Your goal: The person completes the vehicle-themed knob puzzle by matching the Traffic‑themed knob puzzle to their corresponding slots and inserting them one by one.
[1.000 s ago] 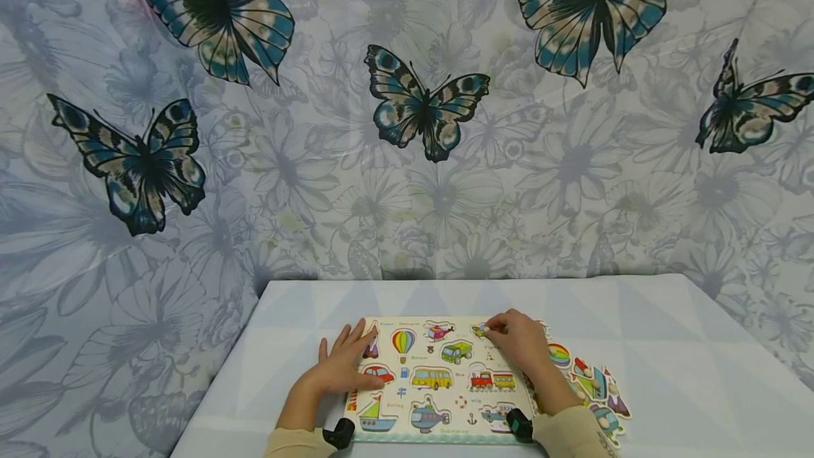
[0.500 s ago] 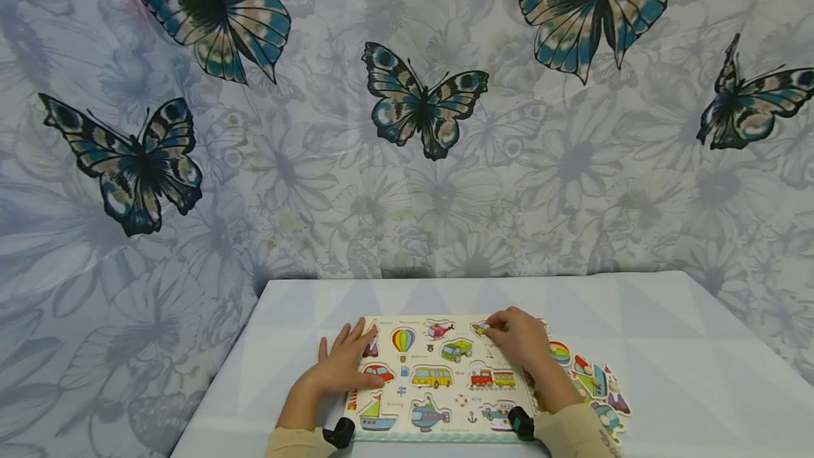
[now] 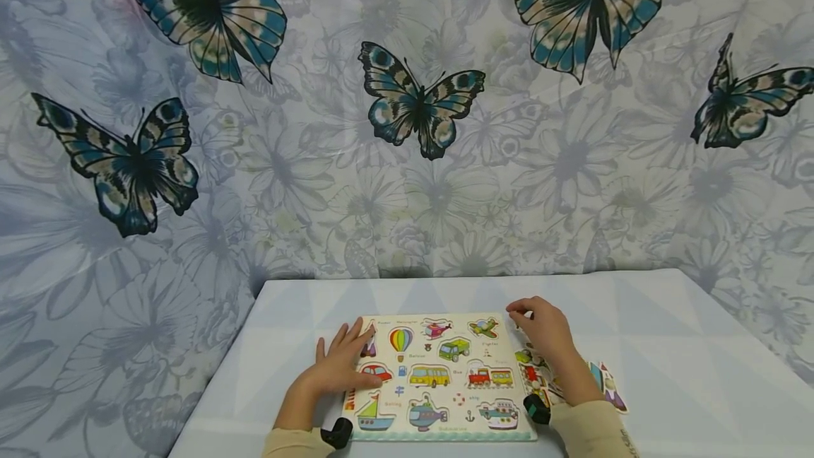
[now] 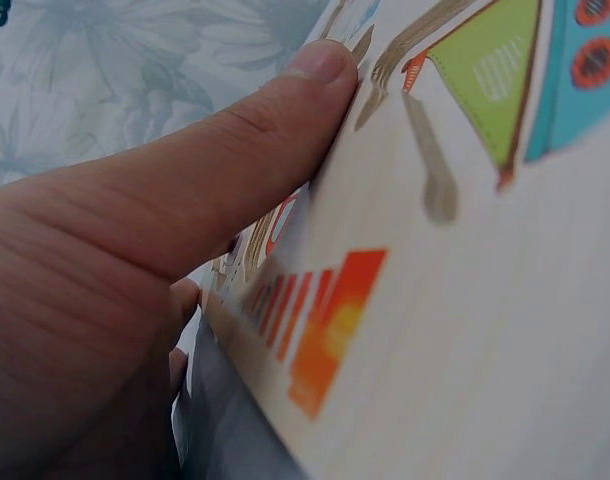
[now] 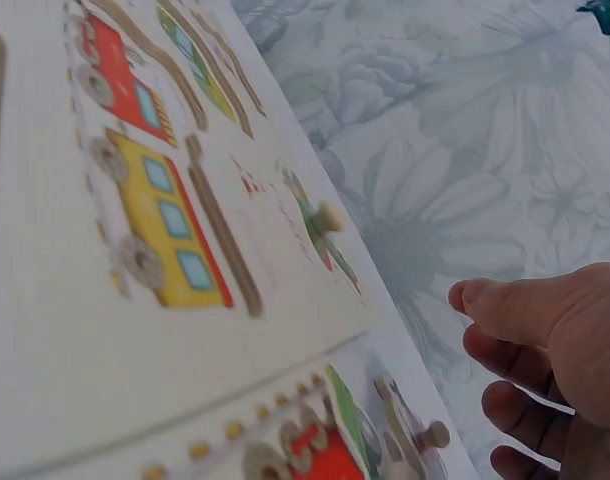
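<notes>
A wooden peg puzzle board [image 3: 445, 401] with vehicle pictures lies on the table. My left hand [image 3: 340, 366] rests on its left edge with fingers spread; in the left wrist view the thumb [image 4: 255, 130] lies along the board near the sailboat piece [image 4: 490, 75]. At the upper right corner sits the green airplane piece [image 3: 485, 328], its round wooden knob [image 5: 328, 217] sticking up in the right wrist view. My right hand [image 3: 547, 334] hovers just right of that corner, fingers loosely bent, nothing visible between thumb and index finger.
Loose puzzle pieces [image 3: 607, 387] lie in a heap right of the board, partly hidden under the right forearm. A red train piece [image 5: 320, 450] shows beside the board's edge. Behind the white table [image 3: 668, 345] hangs a butterfly-patterned cloth [image 3: 439, 218].
My right hand has let go of the airplane piece and moved right, off the board, uncovering the piece. The left hand keeps its place on the board.
</notes>
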Available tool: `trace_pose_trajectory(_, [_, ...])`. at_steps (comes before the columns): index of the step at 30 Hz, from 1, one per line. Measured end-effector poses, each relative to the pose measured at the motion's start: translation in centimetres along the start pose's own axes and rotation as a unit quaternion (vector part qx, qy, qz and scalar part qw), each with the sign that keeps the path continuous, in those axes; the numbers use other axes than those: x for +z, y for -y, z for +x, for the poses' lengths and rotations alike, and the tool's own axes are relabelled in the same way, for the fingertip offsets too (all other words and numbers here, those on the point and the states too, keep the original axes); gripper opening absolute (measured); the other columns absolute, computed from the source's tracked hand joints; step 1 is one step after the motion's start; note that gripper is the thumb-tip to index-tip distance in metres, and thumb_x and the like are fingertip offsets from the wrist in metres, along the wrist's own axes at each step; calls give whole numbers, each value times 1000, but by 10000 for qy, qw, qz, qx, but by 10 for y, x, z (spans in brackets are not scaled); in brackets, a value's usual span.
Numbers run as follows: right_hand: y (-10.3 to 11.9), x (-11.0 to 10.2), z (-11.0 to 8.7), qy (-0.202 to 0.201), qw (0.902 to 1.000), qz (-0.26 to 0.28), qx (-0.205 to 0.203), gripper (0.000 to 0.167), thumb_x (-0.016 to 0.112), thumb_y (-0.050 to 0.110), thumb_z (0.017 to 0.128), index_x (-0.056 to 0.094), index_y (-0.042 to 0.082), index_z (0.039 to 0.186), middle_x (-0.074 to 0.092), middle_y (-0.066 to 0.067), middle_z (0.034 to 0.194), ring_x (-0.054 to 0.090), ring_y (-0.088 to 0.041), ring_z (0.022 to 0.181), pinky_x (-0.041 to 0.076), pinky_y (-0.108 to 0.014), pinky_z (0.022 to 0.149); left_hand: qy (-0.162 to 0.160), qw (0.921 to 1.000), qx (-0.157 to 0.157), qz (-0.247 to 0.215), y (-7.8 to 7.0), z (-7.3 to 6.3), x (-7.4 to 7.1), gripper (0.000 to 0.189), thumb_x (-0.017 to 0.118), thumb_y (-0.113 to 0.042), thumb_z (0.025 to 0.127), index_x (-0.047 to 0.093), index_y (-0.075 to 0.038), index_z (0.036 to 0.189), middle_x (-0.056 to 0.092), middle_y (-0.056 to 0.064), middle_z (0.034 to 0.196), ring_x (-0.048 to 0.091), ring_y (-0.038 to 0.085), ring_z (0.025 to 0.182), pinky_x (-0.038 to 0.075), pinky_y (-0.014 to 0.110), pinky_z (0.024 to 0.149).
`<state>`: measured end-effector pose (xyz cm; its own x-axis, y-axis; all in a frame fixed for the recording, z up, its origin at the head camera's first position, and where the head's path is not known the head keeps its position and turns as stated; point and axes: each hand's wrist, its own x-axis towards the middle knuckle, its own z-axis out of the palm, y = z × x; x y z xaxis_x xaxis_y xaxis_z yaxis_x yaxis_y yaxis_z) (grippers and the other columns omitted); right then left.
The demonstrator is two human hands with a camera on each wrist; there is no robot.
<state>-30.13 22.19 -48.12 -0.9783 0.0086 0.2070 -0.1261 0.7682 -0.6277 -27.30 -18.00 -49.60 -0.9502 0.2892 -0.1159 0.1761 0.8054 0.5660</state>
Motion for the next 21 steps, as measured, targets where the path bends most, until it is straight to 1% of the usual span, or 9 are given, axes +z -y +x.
trace_pose_trajectory(5, [-7, -10, -2, 22, 9999, -5, 148, 18, 63, 18, 98, 75, 10, 109, 66, -13, 108, 56, -19, 80, 42, -29, 61, -27, 10000, -12, -9, -1, 1, 0, 105, 85, -53, 70, 36, -22, 157, 14, 9, 170, 5, 42, 156, -7, 77, 113])
trace_pose_trajectory(9, [-15, -14, -1, 95, 9993, -54, 367, 21, 62, 19, 98, 75, 9, 112, 65, -16, 113, 57, -21, 80, 43, -31, 61, -50, 10000, 17, -50, 0, 1, 1, 105, 86, -52, 69, 36, -22, 157, 14, 9, 169, 5, 41, 156, -7, 77, 113])
trace_pose_trajectory(13, [-22, -16, 0, 205, 9974, -222, 657, 22, 62, 20, 99, 74, 9, 114, 65, -18, 116, 60, -27, 89, 50, -41, 72, -78, 9999, 45, -78, 2, 2, 2, 104, 86, -52, 70, 37, -22, 156, 14, 9, 170, 5, 41, 156, -8, 76, 114])
trace_pose_trajectory(16, [-27, -16, 1, 276, 9959, -320, 802, 22, 61, 20, 98, 73, 9, 114, 65, -19, 115, 61, -30, 95, 50, -48, 79, -77, 9999, 55, -109, 2, 2, 2, 104, 86, -53, 70, 37, -23, 156, 14, 9, 170, 5, 41, 156, -8, 76, 114])
trace_pose_trajectory(18, [-29, -15, 2, 322, 9952, -336, 866, 22, 61, 20, 98, 72, 9, 115, 65, -19, 114, 60, -30, 95, 50, -50, 80, -70, 9999, 54, -108, 2, 2, 2, 104, 86, -53, 70, 37, -22, 156, 14, 9, 170, 5, 41, 156, -8, 76, 114])
trace_pose_trajectory(21, [-31, -15, 2, 355, 9949, -363, 868, 23, 62, 20, 98, 72, 9, 115, 66, -18, 112, 60, -28, 93, 49, -48, 79, -50, 9999, 49, -84, 1, 2, 2, 105, 85, -54, 70, 36, -22, 157, 14, 9, 169, 5, 42, 156, -7, 77, 113])
